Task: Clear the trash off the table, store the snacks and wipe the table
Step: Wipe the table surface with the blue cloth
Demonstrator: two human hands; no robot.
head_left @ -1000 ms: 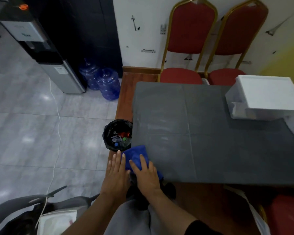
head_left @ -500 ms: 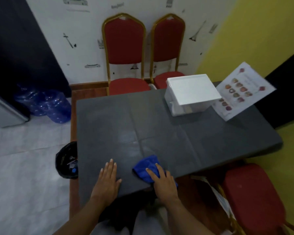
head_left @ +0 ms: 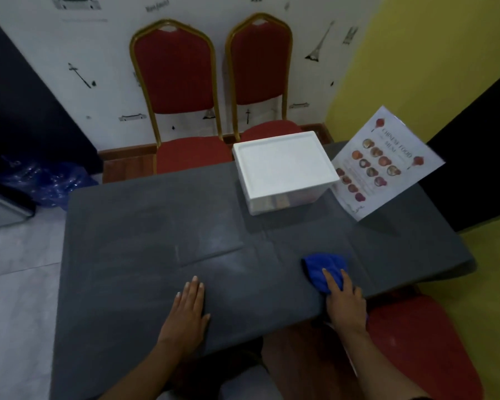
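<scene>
A dark grey table (head_left: 145, 226) fills the middle of the head view. My right hand (head_left: 344, 301) presses a blue cloth (head_left: 324, 268) flat on the table near its front right edge, fingers spread over the cloth. My left hand (head_left: 188, 310) lies flat and open on the table near the front edge, holding nothing. A white lidded storage box (head_left: 283, 168) stands at the back right of the table. Beside it a printed food menu sheet (head_left: 384, 163) stands tilted at the right edge.
Two red chairs with gold frames (head_left: 173, 90) stand against the wall behind the table. Another red seat (head_left: 416, 336) sits at the front right below the table edge. Blue water bottles (head_left: 44, 180) lie on the floor at left.
My right hand has slid the blue cloth rightward along the front edge, from the left corner toward the right side. My view swung right, so the black trash bin has left the frame.
</scene>
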